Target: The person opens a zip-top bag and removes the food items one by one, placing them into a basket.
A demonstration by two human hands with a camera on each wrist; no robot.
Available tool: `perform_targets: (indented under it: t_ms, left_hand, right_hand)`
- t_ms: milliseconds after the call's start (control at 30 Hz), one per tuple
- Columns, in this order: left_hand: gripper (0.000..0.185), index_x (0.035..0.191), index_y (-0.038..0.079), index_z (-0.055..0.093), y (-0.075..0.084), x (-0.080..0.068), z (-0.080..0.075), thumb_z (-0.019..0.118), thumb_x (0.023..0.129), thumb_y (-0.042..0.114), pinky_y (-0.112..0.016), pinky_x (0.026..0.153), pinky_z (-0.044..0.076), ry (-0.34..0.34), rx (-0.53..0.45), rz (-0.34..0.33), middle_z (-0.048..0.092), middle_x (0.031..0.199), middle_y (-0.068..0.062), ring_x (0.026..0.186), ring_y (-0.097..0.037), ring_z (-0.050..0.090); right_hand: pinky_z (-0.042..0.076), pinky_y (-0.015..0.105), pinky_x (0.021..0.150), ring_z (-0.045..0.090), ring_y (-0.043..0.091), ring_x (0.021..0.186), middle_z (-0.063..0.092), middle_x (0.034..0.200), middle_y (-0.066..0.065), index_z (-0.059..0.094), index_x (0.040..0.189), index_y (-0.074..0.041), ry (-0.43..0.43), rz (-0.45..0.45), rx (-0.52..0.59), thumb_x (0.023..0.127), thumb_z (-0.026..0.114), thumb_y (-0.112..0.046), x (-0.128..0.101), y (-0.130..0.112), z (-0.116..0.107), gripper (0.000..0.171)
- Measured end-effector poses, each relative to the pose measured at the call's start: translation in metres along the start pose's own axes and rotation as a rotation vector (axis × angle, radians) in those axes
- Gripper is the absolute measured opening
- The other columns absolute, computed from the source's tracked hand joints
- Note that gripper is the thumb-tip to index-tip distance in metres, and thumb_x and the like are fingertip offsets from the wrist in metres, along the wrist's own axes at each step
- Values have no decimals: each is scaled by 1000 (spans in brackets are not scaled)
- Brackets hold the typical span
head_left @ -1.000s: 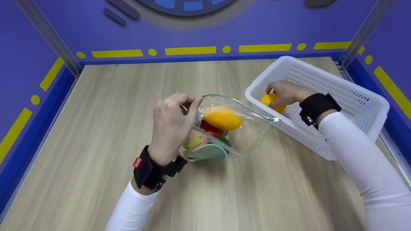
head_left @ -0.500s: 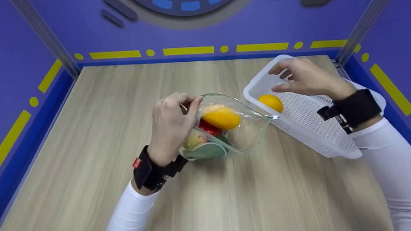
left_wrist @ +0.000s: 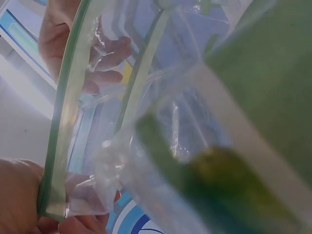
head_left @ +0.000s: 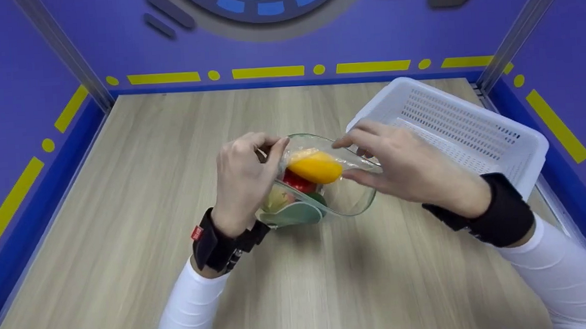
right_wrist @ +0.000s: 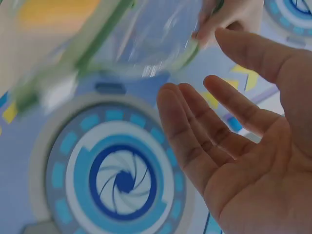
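A clear zip bag (head_left: 358,196) with green edging stands in the middle of the table, its mouth spread wide. My left hand (head_left: 245,180) pinches the bag's left rim between thumb and fingers. Inside lie a yellow mango-shaped fruit (head_left: 318,169), a red fruit (head_left: 299,182) and a pale yellow-green fruit (head_left: 277,199). Over the bag's right side is my right hand (head_left: 407,165), fingers apart and holding nothing; the right wrist view shows the bare palm and the white zip slider (right_wrist: 57,92). The round orange-yellow fruit seen earlier is out of sight.
A white perforated basket (head_left: 473,110) sits at the table's right rear, its near left corner hidden by my right hand. Blue-purple walls (head_left: 189,49) with yellow marks bound the wooden table (head_left: 178,125) at the back and both sides.
My right hand let go of the round orange-yellow fruit in the basket, lifted away, then came left to the bag's mouth. The left hand kept its grip on the rim.
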State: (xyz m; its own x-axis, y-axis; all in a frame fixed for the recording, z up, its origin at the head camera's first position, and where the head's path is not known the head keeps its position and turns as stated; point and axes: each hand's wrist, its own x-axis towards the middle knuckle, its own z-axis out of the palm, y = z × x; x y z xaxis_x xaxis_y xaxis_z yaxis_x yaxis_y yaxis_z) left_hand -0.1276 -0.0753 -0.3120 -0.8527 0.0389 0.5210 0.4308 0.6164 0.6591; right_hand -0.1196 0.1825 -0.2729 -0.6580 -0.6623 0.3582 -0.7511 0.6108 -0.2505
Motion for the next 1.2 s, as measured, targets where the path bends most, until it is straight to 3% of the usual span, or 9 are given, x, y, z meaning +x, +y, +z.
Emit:
perform_targets:
  t_ms: [167,367,600,833,1067,1200]
  left_hand:
    - [16,91,4,82,-1,-1,-1,79,96,19,-23,62,50,2,7,5,77,80,-9,65,-20,65]
    - [17,88,3,82,-2,-2,-1,79,96,18,-23,60,50,25,-1,30,78,79,-9,63,-20,66]
    - [18,86,4,81,-2,-3,0,79,96,19,-22,60,49,34,-18,50,77,78,-9,62,-19,66]
    - [18,88,4,81,-2,-2,-1,78,97,19,-23,61,51,47,-11,63,77,78,-9,64,-20,67]
    - [17,89,3,81,-3,0,0,77,97,18,-24,61,51,49,7,67,77,79,-9,64,-19,67]
    - [17,90,3,81,-4,1,3,77,97,17,-25,62,52,45,7,66,78,81,-10,65,-21,68]
  right_hand:
    - [60,34,72,68,24,80,71,108,12,69,120,-3,-26,-27,0,93,81,-13,4,-18,30,31]
    - [58,38,73,64,27,82,71,114,18,66,130,0,-155,137,25,102,68,-13,13,-21,59,31]
    - [62,44,88,70,32,98,68,129,22,59,139,5,-252,249,-2,95,78,-19,20,-7,73,54]
    - [64,48,89,74,39,99,55,143,29,46,147,0,-221,242,-61,96,78,-18,28,1,88,63]
    - [65,43,72,70,36,92,61,127,25,49,142,-2,-162,206,-274,90,77,-4,41,13,114,59]
    - [64,45,82,67,38,101,63,123,22,51,137,-3,-155,162,-312,86,74,1,44,23,124,56]
